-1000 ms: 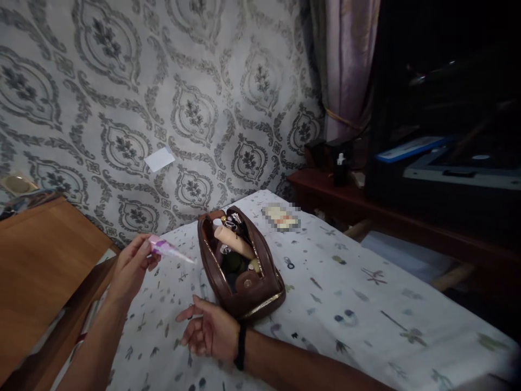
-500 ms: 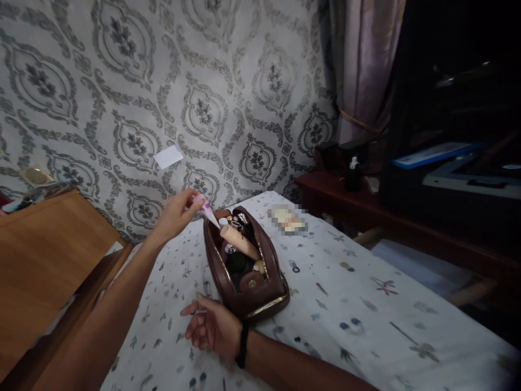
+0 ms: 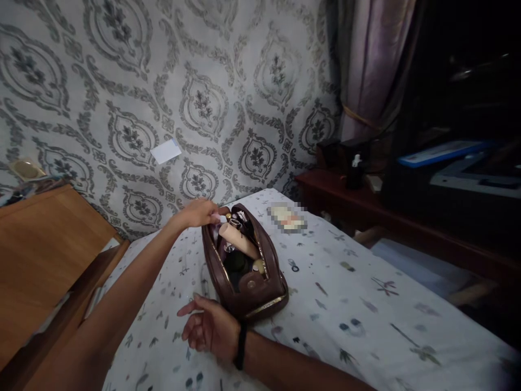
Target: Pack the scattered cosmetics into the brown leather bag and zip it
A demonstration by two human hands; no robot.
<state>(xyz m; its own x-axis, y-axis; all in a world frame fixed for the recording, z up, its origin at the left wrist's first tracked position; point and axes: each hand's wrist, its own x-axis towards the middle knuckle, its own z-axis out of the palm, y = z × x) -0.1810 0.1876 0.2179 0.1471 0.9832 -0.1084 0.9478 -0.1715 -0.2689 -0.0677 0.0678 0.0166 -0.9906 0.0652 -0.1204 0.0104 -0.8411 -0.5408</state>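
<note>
A brown leather cosmetic bag (image 3: pixel 252 296) lies unzipped on the patterned sheet, its mouth gaping. Inside are a beige cylindrical tube (image 3: pixel 238 240), a dark round item (image 3: pixel 236 263) and several small cosmetics. My left hand (image 3: pixel 201 212) reaches over the bag's far left rim, fingers pinched on a pink-and-white tube (image 3: pixel 215 232) that is mostly down inside the bag. Part of that tube is hidden by the fingers and rim. Palm up, my right hand (image 3: pixel 211 328) rests beside the bag's near end, fingers loosely curled and apart, holding nothing.
A wooden cabinet (image 3: pixel 52 244) stands at the left, and a patterned wall rises behind the bed. A blurred pale item (image 3: pixel 287 218) lies right of the bag. Along the right runs a dark red shelf (image 3: pixel 329 184) with a small pump bottle (image 3: pixel 355 171).
My left hand has moved right and lowered the pink-and-white tube into the bag's left side. My right hand has barely shifted. The view has tilted slightly.
</note>
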